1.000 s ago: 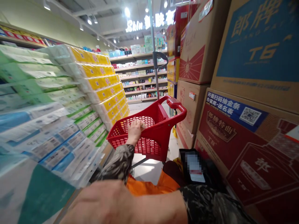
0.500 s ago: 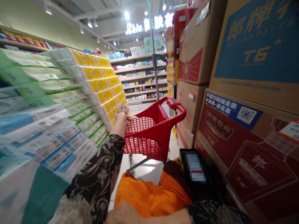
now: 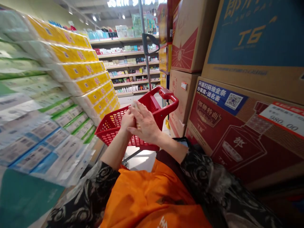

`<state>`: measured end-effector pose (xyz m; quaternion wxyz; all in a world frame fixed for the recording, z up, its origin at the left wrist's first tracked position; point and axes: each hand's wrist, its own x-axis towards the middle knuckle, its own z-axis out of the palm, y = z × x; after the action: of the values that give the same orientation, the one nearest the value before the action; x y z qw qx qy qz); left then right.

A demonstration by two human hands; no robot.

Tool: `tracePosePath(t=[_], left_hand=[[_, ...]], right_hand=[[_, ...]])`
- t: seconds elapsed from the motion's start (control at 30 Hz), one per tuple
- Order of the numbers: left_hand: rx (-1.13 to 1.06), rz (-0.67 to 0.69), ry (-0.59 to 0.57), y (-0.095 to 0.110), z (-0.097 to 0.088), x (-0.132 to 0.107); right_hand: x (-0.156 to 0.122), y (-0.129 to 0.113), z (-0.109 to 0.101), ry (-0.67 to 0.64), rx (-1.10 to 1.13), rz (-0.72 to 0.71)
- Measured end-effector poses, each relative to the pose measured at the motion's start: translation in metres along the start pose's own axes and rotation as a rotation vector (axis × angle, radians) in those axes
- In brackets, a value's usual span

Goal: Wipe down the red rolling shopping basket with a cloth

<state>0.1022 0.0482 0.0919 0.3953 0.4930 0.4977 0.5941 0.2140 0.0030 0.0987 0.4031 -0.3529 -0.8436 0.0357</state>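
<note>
My left hand (image 3: 128, 120) is closed on a crumpled pale cloth, over the basket of a red shopping cart (image 3: 111, 124). Most of the cloth is hidden between my hands, with a small pale bit showing near the fingertips. Across the left hand and the cloth lies my right hand (image 3: 146, 124), its fingers stretched out and its thumb pointing left. The cart stands just ahead of me, its red handle (image 3: 169, 95) to the right of both hands. An orange apron (image 3: 152, 193) covers my front.
Stacked tissue packs (image 3: 78, 71) line the left side. Tall cardboard cartons (image 3: 213, 117) rise on the right, one with a price tag (image 3: 282, 118). Beyond the cart are a grey pole (image 3: 143, 19) and shelves of small goods (image 3: 128, 55). A dark-rimmed container (image 3: 181, 139) sits low at right.
My right hand has come up from near my body and now lies over my left hand and the cloth. My view has tilted down and shifted right.
</note>
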Motion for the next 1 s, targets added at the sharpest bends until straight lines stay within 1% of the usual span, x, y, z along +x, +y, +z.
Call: tracePosePath(t=[0.07,0.13,0.27,0.33,0.37,0.4,0.47,0.5,0.53,0.6,0.63,0.7,0.77,0.83,0.9,0.93,1.0], left_hand=[[-0.137,-0.134,-0.140,0.001,0.011,-0.008],[-0.250,-0.250,-0.241,0.004,0.017,-0.010],[-0.312,-0.323,-0.302,0.008,0.020,-0.009],[-0.255,-0.332,-0.335,0.002,0.015,-0.007],[-0.184,-0.316,-0.332,-0.003,0.010,-0.006],[-0.081,-0.282,-0.300,-0.011,0.002,-0.003],[0.212,-0.159,-0.167,-0.031,-0.019,0.003],[0.391,-0.091,-0.074,-0.042,-0.032,0.007],[0.574,-0.032,-0.008,-0.053,-0.044,0.011],[0.869,0.032,0.049,-0.073,-0.067,0.017],[0.988,0.039,0.041,-0.081,-0.076,0.018],[1.171,0.026,-0.019,-0.093,-0.086,0.019],[1.296,0.007,-0.108,-0.099,-0.088,0.018],[1.374,-0.007,-0.172,-0.102,-0.088,0.016],[1.418,-0.011,-0.194,-0.104,-0.090,0.014],[1.430,-0.015,-0.187,-0.106,-0.092,0.014],[1.444,-0.044,-0.154,-0.108,-0.100,0.013]], right_hand=[[0.011,0.026,0.004,-0.076,-0.110,-0.051],[0.013,0.044,0.004,-0.126,-0.153,-0.076],[0.010,0.069,-0.003,-0.141,-0.186,-0.114],[0.012,0.084,-0.011,-0.136,-0.208,-0.122],[0.014,0.093,-0.016,-0.108,-0.237,-0.097],[0.016,0.103,-0.021,-0.066,-0.276,-0.056],[0.019,0.122,-0.030,0.033,-0.369,0.059],[0.020,0.131,-0.032,0.064,-0.414,0.118],[0.020,0.137,-0.033,0.069,-0.453,0.171],[0.019,0.141,-0.026,0.028,-0.509,0.251],[0.019,0.139,-0.019,-0.007,-0.522,0.267],[0.017,0.126,0.002,-0.098,-0.513,0.236],[0.016,0.108,0.026,-0.208,-0.484,0.152],[0.014,0.095,0.044,-0.307,-0.476,0.062],[0.010,0.094,0.048,-0.342,-0.496,0.013],[0.008,0.097,0.045,-0.334,-0.511,0.003],[0.003,0.111,0.029,-0.275,-0.549,0.034]])
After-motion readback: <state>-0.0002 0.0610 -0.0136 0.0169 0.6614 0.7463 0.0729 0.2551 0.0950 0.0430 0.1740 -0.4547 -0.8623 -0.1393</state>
